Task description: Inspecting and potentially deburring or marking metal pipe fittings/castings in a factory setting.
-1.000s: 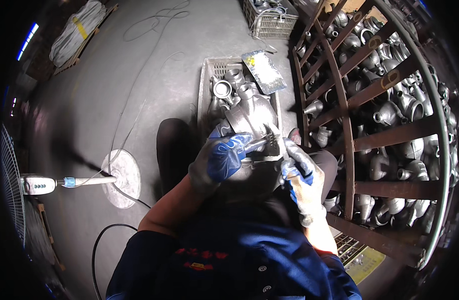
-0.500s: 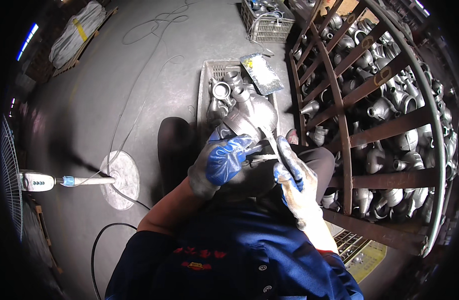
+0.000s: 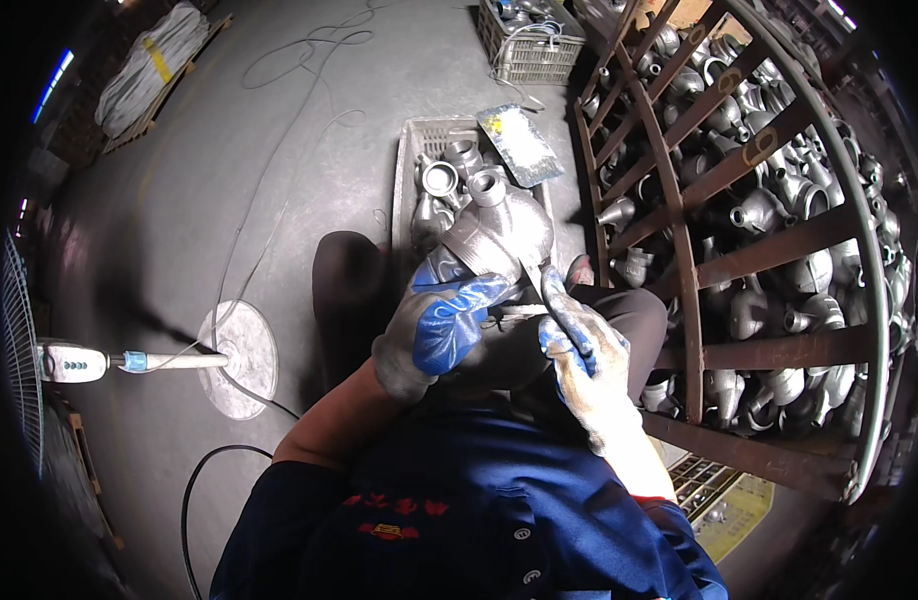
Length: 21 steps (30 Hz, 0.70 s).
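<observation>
A silver-grey metal casting (image 3: 514,228) with a threaded collar and a short round neck is tilted over my lap. My left hand (image 3: 447,325), in a blue-and-grey work glove, is closed round its lower left side by the collar. In my gloved right hand (image 3: 589,355) is a narrow flat metal file (image 3: 533,278), its tip against the casting's lower face. The file's handle is hidden in the fingers. Just beyond the casting stands a plastic crate (image 3: 407,165) with several similar castings (image 3: 440,180) in it.
A metal plate (image 3: 520,146) with white powder lies across the crate's right corner. To the right a brown steel cage (image 3: 684,250) holds many castings. A fan (image 3: 79,362) with a round base stands at left, and cables (image 3: 241,240) cross the floor. Another crate (image 3: 534,62) sits farther off.
The casting has turned slightly, so its neck faces me more. My right hand and the file have moved a little up and left along it.
</observation>
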Tool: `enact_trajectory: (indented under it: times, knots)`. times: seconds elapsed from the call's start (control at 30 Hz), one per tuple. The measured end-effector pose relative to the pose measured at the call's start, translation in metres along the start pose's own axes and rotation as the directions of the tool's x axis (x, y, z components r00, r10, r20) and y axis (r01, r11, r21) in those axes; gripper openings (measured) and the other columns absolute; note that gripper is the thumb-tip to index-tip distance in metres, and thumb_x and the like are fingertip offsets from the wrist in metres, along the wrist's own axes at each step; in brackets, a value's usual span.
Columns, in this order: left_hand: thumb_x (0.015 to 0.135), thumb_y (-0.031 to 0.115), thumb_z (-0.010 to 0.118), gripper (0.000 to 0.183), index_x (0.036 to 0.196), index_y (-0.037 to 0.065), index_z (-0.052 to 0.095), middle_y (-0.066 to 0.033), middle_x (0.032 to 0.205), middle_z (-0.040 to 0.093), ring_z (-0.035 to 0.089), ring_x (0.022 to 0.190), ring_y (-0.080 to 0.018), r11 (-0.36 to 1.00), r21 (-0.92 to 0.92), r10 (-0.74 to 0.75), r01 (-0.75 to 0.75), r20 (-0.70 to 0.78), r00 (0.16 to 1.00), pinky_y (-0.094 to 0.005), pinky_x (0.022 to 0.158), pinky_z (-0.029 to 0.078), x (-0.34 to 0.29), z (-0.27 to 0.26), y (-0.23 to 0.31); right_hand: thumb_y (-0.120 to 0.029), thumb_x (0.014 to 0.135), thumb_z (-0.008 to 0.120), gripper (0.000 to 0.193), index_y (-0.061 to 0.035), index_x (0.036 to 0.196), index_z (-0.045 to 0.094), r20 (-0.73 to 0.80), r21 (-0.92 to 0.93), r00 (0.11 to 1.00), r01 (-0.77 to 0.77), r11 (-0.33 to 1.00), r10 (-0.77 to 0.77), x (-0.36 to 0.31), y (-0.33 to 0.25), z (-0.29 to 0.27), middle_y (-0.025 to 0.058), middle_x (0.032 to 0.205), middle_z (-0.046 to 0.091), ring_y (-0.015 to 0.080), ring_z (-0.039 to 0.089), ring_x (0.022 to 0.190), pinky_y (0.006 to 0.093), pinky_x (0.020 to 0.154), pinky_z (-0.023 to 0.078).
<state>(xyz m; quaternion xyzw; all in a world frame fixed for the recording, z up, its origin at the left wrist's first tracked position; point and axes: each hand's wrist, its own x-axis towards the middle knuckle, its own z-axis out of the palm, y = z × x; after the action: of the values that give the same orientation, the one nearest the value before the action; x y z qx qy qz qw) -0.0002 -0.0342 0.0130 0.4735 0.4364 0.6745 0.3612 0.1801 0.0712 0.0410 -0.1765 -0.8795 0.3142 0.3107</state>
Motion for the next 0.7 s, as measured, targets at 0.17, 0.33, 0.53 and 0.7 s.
enact_trajectory:
  times: [0.17, 0.33, 0.53, 0.7]
  knots:
    - [0.092, 0.003, 0.048, 0.032, 0.123, -0.004, 0.047, -0.0147, 0.111, 0.059, 0.061, 0.097, -0.0184, 0.886, -0.464, -0.003, -0.012, -0.032, 0.999, -0.027, 0.084, 0.052, 0.001, 0.001, -0.013, -0.007, 0.086, 0.06, 0.032, 0.0032, 0.116, 0.059, 0.035, 0.114, 0.994, -0.111, 0.987, 0.108, -0.004, -0.002, -0.003, 0.0169, 0.106, 0.065, 0.0175, 0.064, 0.083, 0.0271, 0.071, 0.05]
    - [0.088, 0.004, 0.057, 0.038, 0.124, -0.004, 0.049, -0.0121, 0.116, 0.059, 0.058, 0.105, -0.0202, 0.998, -0.069, 0.001, -0.006, -0.078, 0.997, -0.0303, 0.098, 0.043, -0.001, 0.003, -0.009, -0.008, 0.086, 0.06, 0.031, 0.0022, 0.116, 0.06, 0.014, 0.123, 0.994, -0.109, 0.986, 0.108, -0.003, -0.001, -0.005, 0.0181, 0.108, 0.065, 0.0212, 0.064, 0.088, 0.0278, 0.077, 0.049]
    - [0.087, 0.004, 0.059, 0.039, 0.124, -0.003, 0.049, -0.0112, 0.115, 0.059, 0.058, 0.104, -0.0203, 0.981, 0.17, -0.073, 0.088, -0.093, 0.993, -0.0306, 0.096, 0.043, 0.001, 0.003, -0.001, -0.01, 0.087, 0.06, 0.033, 0.0029, 0.117, 0.059, 0.033, 0.015, 0.999, -0.036, 0.999, 0.036, 0.001, -0.002, -0.005, 0.0163, 0.111, 0.064, 0.0187, 0.063, 0.089, 0.0278, 0.078, 0.049]
    - [0.088, 0.001, 0.057, 0.038, 0.126, -0.002, 0.047, -0.0092, 0.113, 0.059, 0.058, 0.101, -0.0159, 0.84, -0.512, -0.267, 0.18, -0.1, 0.959, -0.0284, 0.089, 0.048, 0.008, 0.006, -0.001, -0.008, 0.088, 0.058, 0.035, 0.0026, 0.121, 0.057, 0.031, 0.024, 0.999, -0.018, 1.0, 0.017, -0.001, 0.001, -0.005, 0.0139, 0.104, 0.065, 0.0137, 0.059, 0.077, 0.0254, 0.071, 0.048]
